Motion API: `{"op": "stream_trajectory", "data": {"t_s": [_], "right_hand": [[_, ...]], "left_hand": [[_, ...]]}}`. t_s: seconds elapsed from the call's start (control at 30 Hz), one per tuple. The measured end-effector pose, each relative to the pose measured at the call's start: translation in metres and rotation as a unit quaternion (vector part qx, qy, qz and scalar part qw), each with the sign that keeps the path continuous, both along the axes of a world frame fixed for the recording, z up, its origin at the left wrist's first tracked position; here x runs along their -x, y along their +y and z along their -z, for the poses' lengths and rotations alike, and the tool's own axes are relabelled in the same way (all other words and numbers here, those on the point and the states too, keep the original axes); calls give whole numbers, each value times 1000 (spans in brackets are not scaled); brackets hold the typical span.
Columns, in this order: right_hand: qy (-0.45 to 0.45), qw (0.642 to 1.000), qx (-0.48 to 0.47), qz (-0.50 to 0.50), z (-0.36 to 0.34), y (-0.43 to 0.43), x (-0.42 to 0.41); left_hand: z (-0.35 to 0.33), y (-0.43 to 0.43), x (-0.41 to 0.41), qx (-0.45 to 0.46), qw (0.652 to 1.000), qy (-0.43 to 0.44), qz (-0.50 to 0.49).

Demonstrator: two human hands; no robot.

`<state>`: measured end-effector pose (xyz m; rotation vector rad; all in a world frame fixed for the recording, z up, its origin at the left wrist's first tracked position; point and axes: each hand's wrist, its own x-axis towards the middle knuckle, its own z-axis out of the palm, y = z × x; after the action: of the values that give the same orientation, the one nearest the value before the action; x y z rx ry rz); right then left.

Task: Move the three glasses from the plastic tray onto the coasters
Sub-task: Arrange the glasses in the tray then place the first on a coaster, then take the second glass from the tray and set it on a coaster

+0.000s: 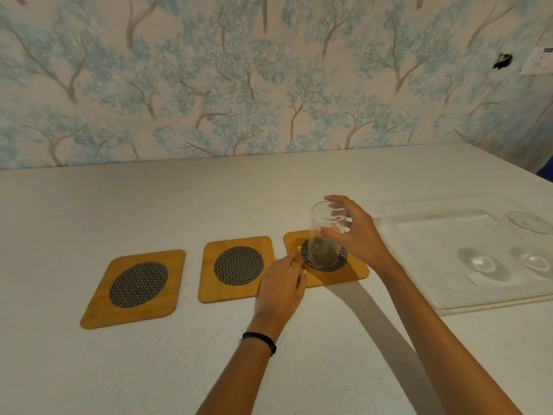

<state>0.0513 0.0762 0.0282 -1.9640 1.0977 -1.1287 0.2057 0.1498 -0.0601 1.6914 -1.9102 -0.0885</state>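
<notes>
Three wooden coasters with dark mesh discs lie in a row: left coaster (98,307), middle coaster (209,287), right coaster (356,272). My right hand (357,235) grips a clear glass (324,235) upright near its rim, with its base over the right coaster's mesh disc. Whether the base touches the disc I cannot tell. My left hand (281,284) lies palm down, fingertips on the right coaster's left edge. The clear plastic tray (419,265) sits to the right. In it stands another clear glass (531,235), with a second faint glass base (478,262) to its left.
Everything rests on a white counter (179,369) against a wall with tree-pattern wallpaper (239,85). A wall socket plate (538,61) is at the upper right. The tray lies close to the counter's right side.
</notes>
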Motion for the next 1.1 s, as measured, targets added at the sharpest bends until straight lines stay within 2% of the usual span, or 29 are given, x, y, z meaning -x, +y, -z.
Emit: {"op": "stream_trajectory", "data": {"t_s": [0.27,0.5,0.77,0.93,1.1], "right_hand": [[-2,1000,-24,-17,3,-1,1],[42,998,47,-3,-7,7,29],[46,986,140,71,-14,21,94],[60,978,154,128,-13,23,137],[79,964,167,189,-9,17,182]], "left_hand": [[-3,3,1,24,1000,2,-1],[-16,11,10,100,995,8,10],[-27,15,64,148,982,-11,119],[-27,11,110,136,982,-2,131],[-30,4,146,80,983,22,163]]}}
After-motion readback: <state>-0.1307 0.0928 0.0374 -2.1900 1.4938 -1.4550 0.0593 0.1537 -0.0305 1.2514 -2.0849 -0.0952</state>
